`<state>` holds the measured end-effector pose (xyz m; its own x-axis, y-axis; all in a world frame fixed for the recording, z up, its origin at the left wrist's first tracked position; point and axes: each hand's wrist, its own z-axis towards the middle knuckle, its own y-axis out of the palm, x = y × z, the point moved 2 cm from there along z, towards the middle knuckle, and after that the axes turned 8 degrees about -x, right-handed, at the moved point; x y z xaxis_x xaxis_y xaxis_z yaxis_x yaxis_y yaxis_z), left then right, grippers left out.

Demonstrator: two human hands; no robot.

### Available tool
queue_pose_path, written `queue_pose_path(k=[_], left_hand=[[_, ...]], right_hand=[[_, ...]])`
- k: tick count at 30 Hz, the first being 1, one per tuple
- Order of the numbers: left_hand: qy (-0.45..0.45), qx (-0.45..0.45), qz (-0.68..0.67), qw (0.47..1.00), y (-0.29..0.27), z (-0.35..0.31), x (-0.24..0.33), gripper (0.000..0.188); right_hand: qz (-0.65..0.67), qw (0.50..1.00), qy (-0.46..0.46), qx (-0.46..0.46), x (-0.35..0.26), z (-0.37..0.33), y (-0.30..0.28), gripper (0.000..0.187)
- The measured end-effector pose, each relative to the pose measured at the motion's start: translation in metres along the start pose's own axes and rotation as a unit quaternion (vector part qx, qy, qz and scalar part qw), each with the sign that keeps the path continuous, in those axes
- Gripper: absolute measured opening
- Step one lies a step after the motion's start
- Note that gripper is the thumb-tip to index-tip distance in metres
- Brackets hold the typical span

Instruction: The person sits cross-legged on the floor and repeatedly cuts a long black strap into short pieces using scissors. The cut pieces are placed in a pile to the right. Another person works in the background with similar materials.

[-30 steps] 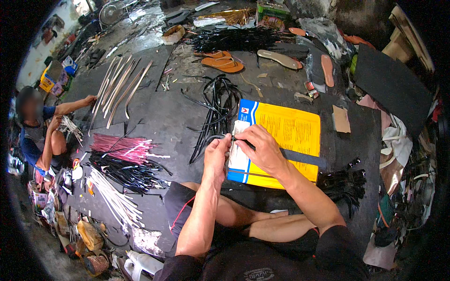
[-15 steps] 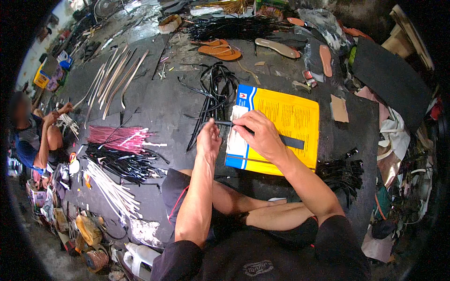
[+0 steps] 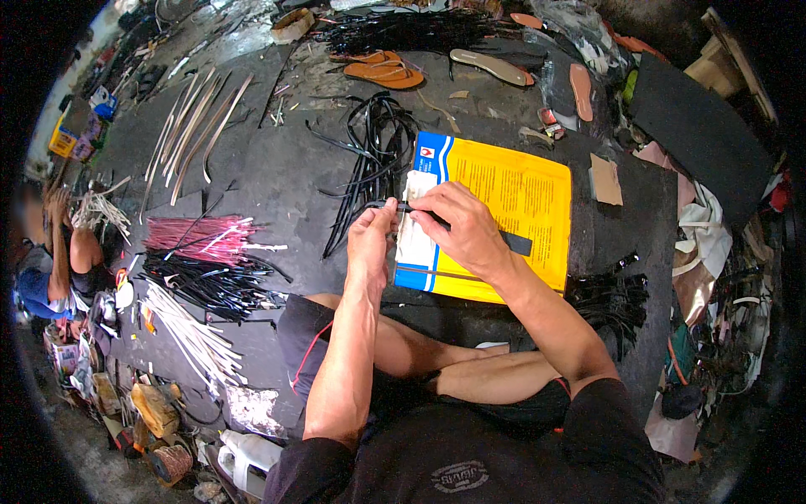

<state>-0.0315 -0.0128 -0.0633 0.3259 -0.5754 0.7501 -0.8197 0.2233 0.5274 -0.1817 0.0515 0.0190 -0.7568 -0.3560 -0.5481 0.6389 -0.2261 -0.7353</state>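
Observation:
A narrow black strap (image 3: 404, 207) is stretched between my two hands, over the left side of a yellow and blue printed sheet (image 3: 533, 189). My left hand (image 3: 370, 244) pinches it with thumb and forefinger, just off the sheet's left edge. The fingers of my right hand (image 3: 463, 225) close on the strap above a torn white patch (image 3: 417, 239). Partly under my right wrist lies a flat dark strip (image 3: 515, 244); a thin brown strip (image 3: 457, 275) runs along the sheet's near edge. Beyond my left hand is a loose bundle of glossy black straps (image 3: 378, 143).
Pink strips (image 3: 197, 235), black strips (image 3: 210, 281) and white strips (image 3: 193, 336) lie in bundles at left. Orange sandals (image 3: 386, 74) and loose soles (image 3: 491, 67) sit at the back. More black straps (image 3: 617, 307) lie at right. Another person (image 3: 54, 252) works at far left.
My hands have come slightly closer together along the strap, both still gripping it. The whole view has shifted a little. The other person's hands have moved in toward their body.

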Motion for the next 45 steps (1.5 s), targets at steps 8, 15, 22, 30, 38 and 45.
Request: queue_pose_path(k=[8, 15, 22, 30, 38, 45], left_hand=[[-0.008, 0.022, 0.058, 0.998, -0.027, 0.020, -0.016, 0.025], [-0.059, 0.081, -0.103, 0.990, -0.041, 0.036, -0.019, 0.023], [0.021, -0.017, 0.005, 1.000, 0.006, -0.011, 0.010, 0.038], [0.011, 0.021, 0.035, 0.999, -0.007, 0.002, 0.002, 0.025], [0.008, 0.044, 0.073, 0.996, -0.023, 0.012, -0.006, 0.027], [0.027, 0.081, 0.111, 0.990, -0.033, 0.021, -0.012, 0.029]], right_hand=[[-0.004, 1.000, 0.000, 0.001, 0.001, -0.001, 0.000, 0.016], [-0.001, 1.000, 0.001, -0.006, -0.003, 0.000, -0.001, 0.015], [-0.016, 1.000, -0.006, -0.002, -0.004, 0.001, -0.001, 0.015], [-0.013, 1.000, -0.009, -0.011, 0.000, -0.002, -0.003, 0.014], [-0.024, 0.999, 0.009, -0.027, -0.003, 0.003, -0.002, 0.012], [-0.043, 0.999, -0.007, -0.004, -0.005, 0.003, -0.010, 0.014]])
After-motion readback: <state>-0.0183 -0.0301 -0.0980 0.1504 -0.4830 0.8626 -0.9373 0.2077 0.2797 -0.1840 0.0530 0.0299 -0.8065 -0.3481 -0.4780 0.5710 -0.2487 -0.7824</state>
